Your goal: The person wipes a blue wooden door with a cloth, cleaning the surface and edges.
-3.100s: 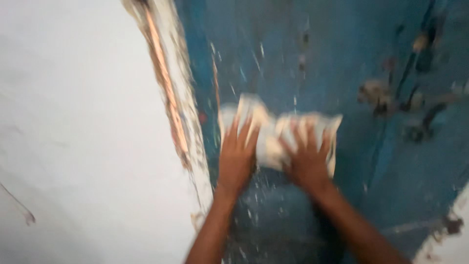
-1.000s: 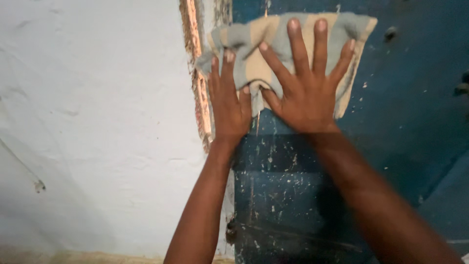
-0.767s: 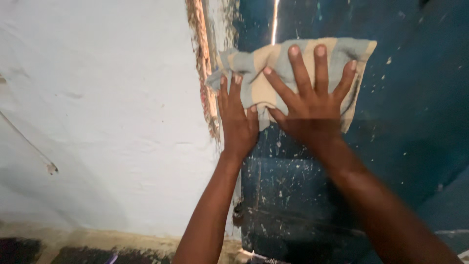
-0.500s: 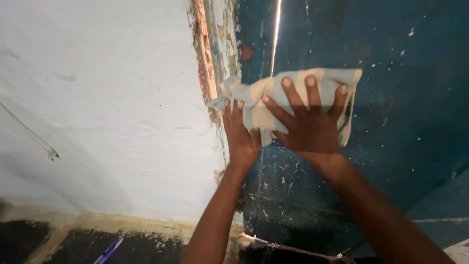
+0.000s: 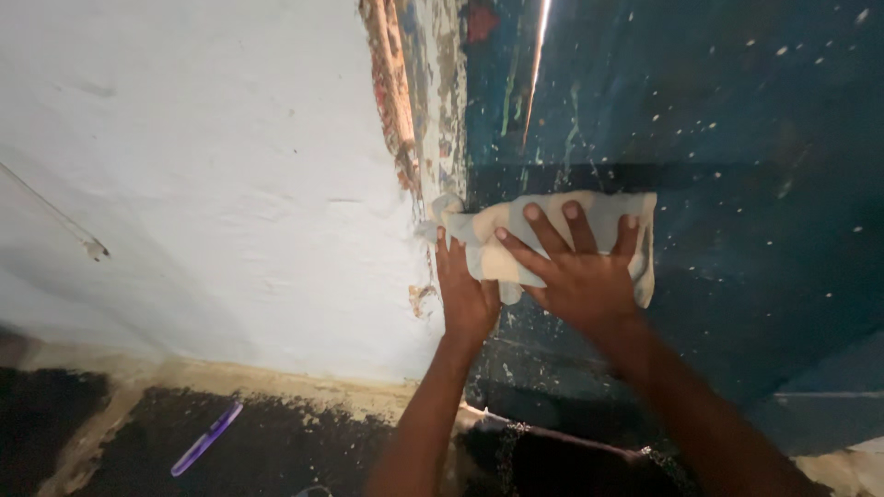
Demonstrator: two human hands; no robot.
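Against the blue door [image 5: 737,184], low and near its left edge: cloth [image 5: 543,241], pale with grey-blue stripes, pressed flat. Right hand [image 5: 578,267] spread open over cloth, fingers splayed, palm down, grasping nothing. Left hand [image 5: 465,290] flat beside it, fingers straight, tips on cloth's left end, just right of the frame [image 5: 419,120] with peeling paint. Left of frame: white wall [image 5: 184,166]. Below wall: dark floor [image 5: 276,442] bearing a purple pen [image 5: 206,438]. Thin bright gap [image 5: 539,55] visible up the door above cloth. White flecks scattered across door.
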